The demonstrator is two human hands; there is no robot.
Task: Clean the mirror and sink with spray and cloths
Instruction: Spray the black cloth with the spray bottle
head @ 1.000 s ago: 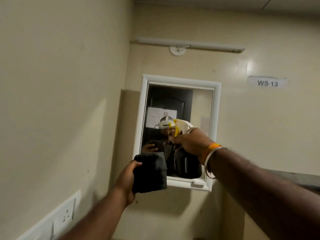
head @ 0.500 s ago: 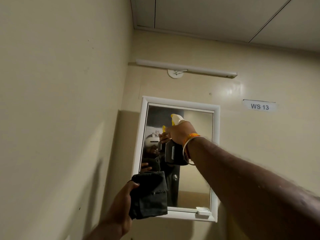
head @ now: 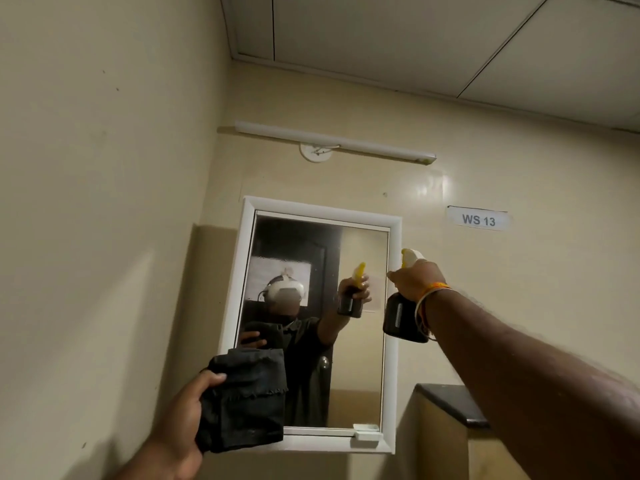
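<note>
Since half a second ago the right hand (head: 417,280) has carried the spray bottle (head: 403,318) from in front of the glass out to the right edge of the mirror (head: 356,341), beside the white frame, and the view has tipped up to take in more ceiling. That hand is wrapped round the bottle's neck just under the pale trigger head, nozzle pointing toward the glass; whether a finger is on the trigger cannot be told from here. The left hand (head: 183,417) grips a folded black cloth (head: 246,400) low down, in front of the mirror's bottom left corner, thumb over the top fold. The bottle is dark, so how much liquid is in it cannot be seen; it looks like rigid plastic, light enough for one hand, best held at the neck where the trigger is within reach, and likely slippery if wet. The cloth is soft and floppy with a frayed edge, and should be kept bunched in the palm for wiping. The glass is fragile and wants even, moderate pressure. The sink is not in view.
</note>
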